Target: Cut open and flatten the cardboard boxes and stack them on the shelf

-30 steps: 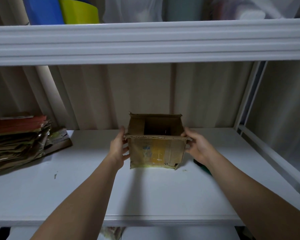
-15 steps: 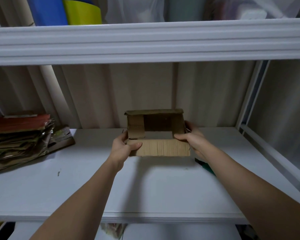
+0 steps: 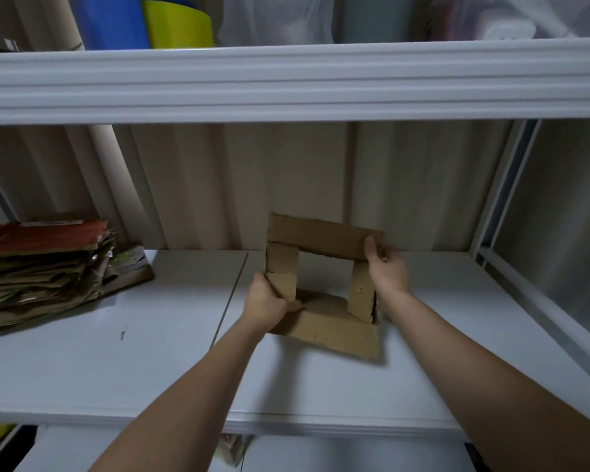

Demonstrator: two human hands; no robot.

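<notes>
Brown corrugated cardboard box (image 3: 324,330), opened at both ends so the white shelf shows through its middle; centre of frame, held tilted above the white metal shelf board (image 3: 116,369), its lower flap low over the board, contact not clear.

Left hand (image 3: 266,303): at the box's lower left corner, fingers curled around the left wall, thumb lying across the inside of the bottom panel.

Right hand (image 3: 387,270): at the upper right corner, thumb over the front of the top flap, fingers wrapped behind the edge; grip closed on the cardboard.

Stack of flattened brown cardboard pieces with a red sheet on top (image 3: 38,267): left edge of frame, lying on the same shelf, well apart from the box.

Upper white shelf beam (image 3: 286,83): spans the frame above. On it, upper left: blue container (image 3: 109,22) beside yellow-green container (image 3: 178,25); pale wrapped items to the right, indistinct.

Beige corrugated wall panel (image 3: 286,185): behind the shelf.
</notes>
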